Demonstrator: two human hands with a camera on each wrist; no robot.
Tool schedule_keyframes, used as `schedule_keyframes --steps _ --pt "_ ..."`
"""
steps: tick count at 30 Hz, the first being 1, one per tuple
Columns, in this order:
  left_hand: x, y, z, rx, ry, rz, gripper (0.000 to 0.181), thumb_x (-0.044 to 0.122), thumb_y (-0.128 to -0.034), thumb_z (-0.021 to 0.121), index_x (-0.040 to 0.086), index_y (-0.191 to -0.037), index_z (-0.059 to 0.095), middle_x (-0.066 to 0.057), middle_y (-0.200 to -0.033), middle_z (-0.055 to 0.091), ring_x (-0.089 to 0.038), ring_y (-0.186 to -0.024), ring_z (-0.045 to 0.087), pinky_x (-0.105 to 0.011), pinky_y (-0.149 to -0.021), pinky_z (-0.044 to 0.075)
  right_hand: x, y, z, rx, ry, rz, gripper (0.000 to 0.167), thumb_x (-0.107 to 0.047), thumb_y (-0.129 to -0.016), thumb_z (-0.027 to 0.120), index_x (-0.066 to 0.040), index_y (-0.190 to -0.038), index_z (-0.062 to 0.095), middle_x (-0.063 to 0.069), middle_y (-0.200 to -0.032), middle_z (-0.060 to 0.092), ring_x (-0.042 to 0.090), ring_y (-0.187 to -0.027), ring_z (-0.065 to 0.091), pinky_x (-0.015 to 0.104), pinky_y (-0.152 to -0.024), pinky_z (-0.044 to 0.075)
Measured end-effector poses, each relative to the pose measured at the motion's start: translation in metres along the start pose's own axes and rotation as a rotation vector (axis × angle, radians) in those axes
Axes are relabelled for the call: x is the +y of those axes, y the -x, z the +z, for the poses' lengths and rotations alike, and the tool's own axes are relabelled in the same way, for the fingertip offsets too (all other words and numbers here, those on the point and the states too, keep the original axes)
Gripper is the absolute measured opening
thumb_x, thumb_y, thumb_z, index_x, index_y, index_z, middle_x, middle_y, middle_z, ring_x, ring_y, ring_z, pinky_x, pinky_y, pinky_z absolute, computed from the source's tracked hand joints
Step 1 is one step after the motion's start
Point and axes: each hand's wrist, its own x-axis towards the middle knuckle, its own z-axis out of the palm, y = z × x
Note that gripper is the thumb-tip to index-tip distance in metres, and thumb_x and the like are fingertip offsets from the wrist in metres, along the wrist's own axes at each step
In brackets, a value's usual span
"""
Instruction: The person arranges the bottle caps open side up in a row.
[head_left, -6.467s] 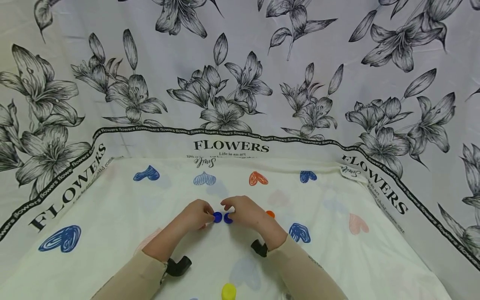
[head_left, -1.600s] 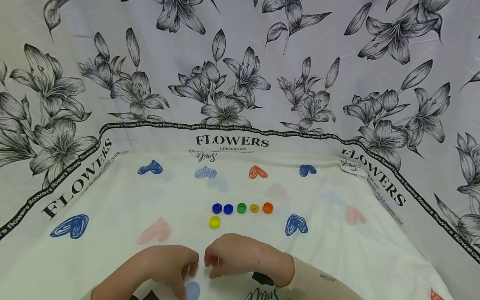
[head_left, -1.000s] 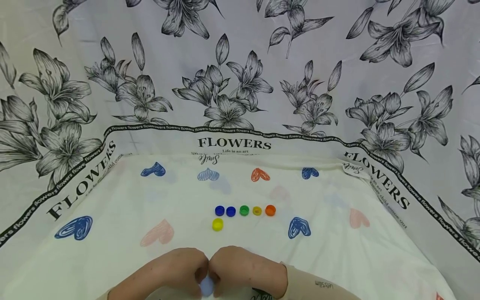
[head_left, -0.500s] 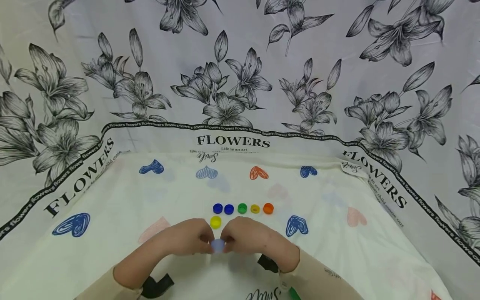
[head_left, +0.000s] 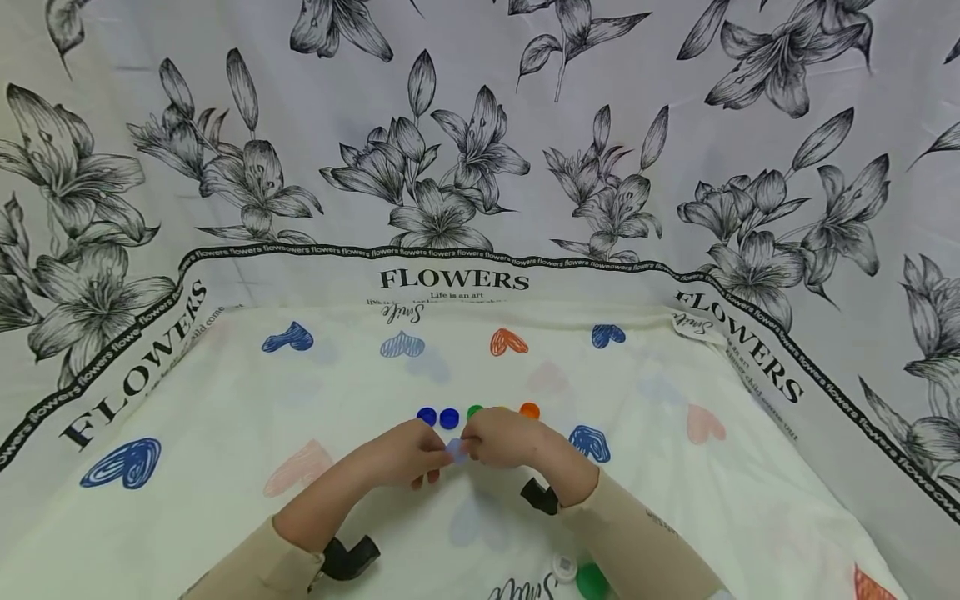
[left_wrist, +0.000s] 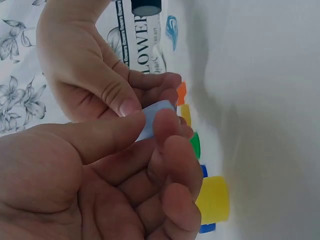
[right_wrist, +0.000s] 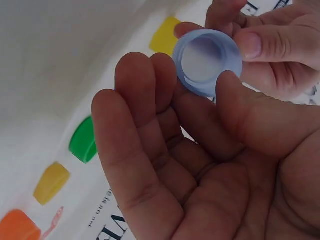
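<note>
Both hands hold a light blue bottle cap (head_left: 456, 451) between them, just in front of a row of caps. My left hand (head_left: 405, 454) pinches its left side with thumb and forefinger; my right hand (head_left: 502, 437) pinches the right side. In the right wrist view, the cap's hollow side (right_wrist: 202, 60) faces the camera. Beyond the hands stand two dark blue caps (head_left: 427, 416), a partly covered green cap (head_left: 475, 412) and an orange cap (head_left: 529, 411). A small yellow cap (right_wrist: 51, 183) and a larger yellow cap (left_wrist: 214, 200) show in the wrist views, mostly hidden from the head view.
Near the right sleeve lie a white cap (head_left: 565, 568) and a green round lid (head_left: 592, 581). Black wrist-worn devices (head_left: 350, 558) sit under both forearms. The heart-print cloth (head_left: 637, 517) meets a flowered curtain (head_left: 480, 200) at the back.
The hands left the dark blue caps, drew back toward the near edge, took the light blue cap between them and carried it forward to the row.
</note>
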Motion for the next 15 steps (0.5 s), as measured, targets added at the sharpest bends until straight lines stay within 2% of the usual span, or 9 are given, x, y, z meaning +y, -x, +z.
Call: schedule_keyframes --steps 4,7,10,15 --pt "0.000 0.000 0.004 0.057 -0.016 -0.018 0.039 0.017 -0.1023 0.063 0.003 -0.066 0.068 -0.002 -0.055 0.058 -0.010 -0.045 0.043 -0.026 -0.046 0.031 0.002 -0.005 0.002 0.013 -0.009 0.019 0.019 -0.012 -0.103 0.061 -0.005 -0.091 0.075 -0.003 -0.069 0.055 0.011 -0.061 0.050 0.022 -0.058 0.041" --pt "0.000 -0.001 0.007 0.119 -0.067 -0.077 0.037 0.016 -0.1011 0.064 0.006 -0.065 0.068 0.000 -0.053 0.056 -0.010 -0.044 0.043 -0.025 -0.046 0.031 0.004 -0.009 0.005 0.042 0.006 0.031 0.019 -0.011 -0.102 0.063 -0.005 -0.089 0.076 -0.003 -0.066 0.053 0.011 -0.059 0.049 0.022 -0.057 0.039" --pt "0.001 -0.002 0.011 0.165 -0.119 -0.135 0.037 0.016 -0.1000 0.066 0.008 -0.064 0.068 0.002 -0.051 0.055 -0.010 -0.044 0.042 -0.025 -0.046 0.031 0.005 -0.013 0.009 0.061 0.018 0.043 0.026 -0.012 -0.102 0.064 -0.005 -0.079 0.075 -0.003 -0.061 0.051 0.011 -0.056 0.047 0.022 -0.056 0.037" --pt "0.001 -0.002 0.015 0.178 -0.135 -0.175 0.036 0.016 -0.0996 0.066 0.009 -0.064 0.067 0.003 -0.051 0.053 -0.010 -0.044 0.042 -0.025 -0.045 0.031 0.007 -0.016 0.014 0.072 -0.040 0.112 0.032 -0.017 -0.101 0.066 -0.007 -0.071 0.072 -0.003 -0.056 0.054 0.010 -0.054 0.049 0.022 -0.055 0.039"
